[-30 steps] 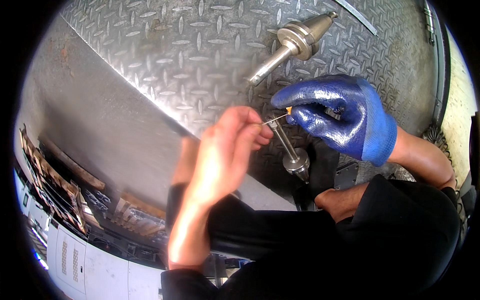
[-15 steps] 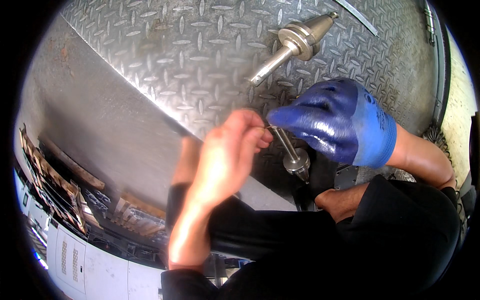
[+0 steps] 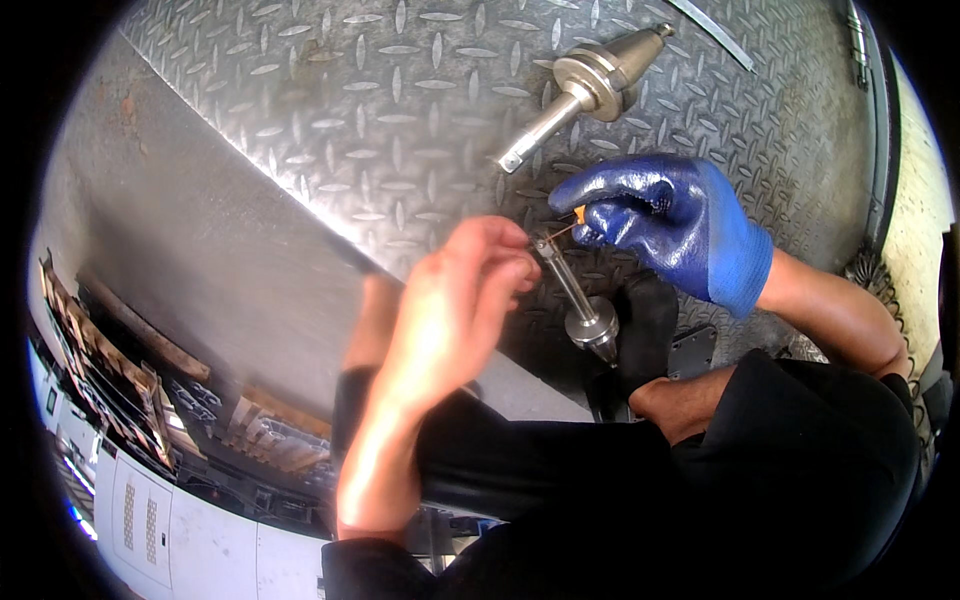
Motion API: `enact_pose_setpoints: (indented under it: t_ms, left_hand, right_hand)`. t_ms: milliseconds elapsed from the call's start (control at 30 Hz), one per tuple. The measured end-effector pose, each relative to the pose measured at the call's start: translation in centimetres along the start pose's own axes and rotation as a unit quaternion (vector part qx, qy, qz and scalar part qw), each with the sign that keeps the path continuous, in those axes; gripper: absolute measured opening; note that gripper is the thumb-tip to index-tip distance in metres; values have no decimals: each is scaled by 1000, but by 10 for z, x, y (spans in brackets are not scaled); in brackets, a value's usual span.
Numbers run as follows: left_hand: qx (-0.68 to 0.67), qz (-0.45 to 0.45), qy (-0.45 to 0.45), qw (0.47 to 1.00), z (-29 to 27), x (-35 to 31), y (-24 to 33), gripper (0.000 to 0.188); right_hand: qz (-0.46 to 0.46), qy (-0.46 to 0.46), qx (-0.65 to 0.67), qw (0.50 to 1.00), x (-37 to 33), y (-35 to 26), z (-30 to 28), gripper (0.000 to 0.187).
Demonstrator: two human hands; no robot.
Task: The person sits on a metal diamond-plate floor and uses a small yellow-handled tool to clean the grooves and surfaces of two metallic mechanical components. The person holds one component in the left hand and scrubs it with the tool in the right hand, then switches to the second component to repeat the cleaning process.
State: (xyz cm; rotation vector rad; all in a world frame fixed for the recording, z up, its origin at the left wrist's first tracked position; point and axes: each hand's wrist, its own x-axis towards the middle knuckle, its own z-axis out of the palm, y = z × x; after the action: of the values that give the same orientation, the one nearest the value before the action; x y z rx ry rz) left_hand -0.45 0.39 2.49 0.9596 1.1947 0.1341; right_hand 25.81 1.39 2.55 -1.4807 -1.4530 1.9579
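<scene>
A steel milling tool holder (image 3: 590,322) with a long slim shank points its tip up between my hands. My left hand (image 3: 455,300), bare, has its fingers curled together right beside that tip; whatever they pinch is too small to make out. My right hand (image 3: 665,220), in a blue coated glove, closes around a small screw key (image 3: 579,214) with an orange grip. The key's thin shaft slants down to the holder's tip and appears to meet it. Farther off, a second, larger tool holder (image 3: 600,80) lies on the patterned metal plate (image 3: 400,120).
A flat metal strip (image 3: 715,35) lies at the far right of the plate. My dark-covered foot (image 3: 648,315) is close to the near holder. A coiled hose (image 3: 868,268) runs along the right side. Wooden pieces (image 3: 105,350) and a white cabinet (image 3: 200,520) stand at lower left.
My right hand has drawn back slightly to the right and turned, so the orange grip and thin shaft now show. The left hand stays nearly in place at the tip.
</scene>
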Motion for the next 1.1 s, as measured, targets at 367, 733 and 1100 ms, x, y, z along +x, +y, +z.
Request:
enact_pose_setpoints:
  t_ms: [367, 733, 1100]
  left_hand:
    - [207, 96, 112, 967, 20, 8, -20, 28]
    - [164, 90, 122, 975, 34, 14, -24, 26]
    - [185, 123, 129, 966, 33, 15, -27, 21]
  right_hand:
    - [37, 30, -72, 996, -5, 13, 1, 29]
    - [51, 53, -57, 996, 0, 16, 6, 26]
    - [72, 41, -42, 996, 1, 18, 8, 30]
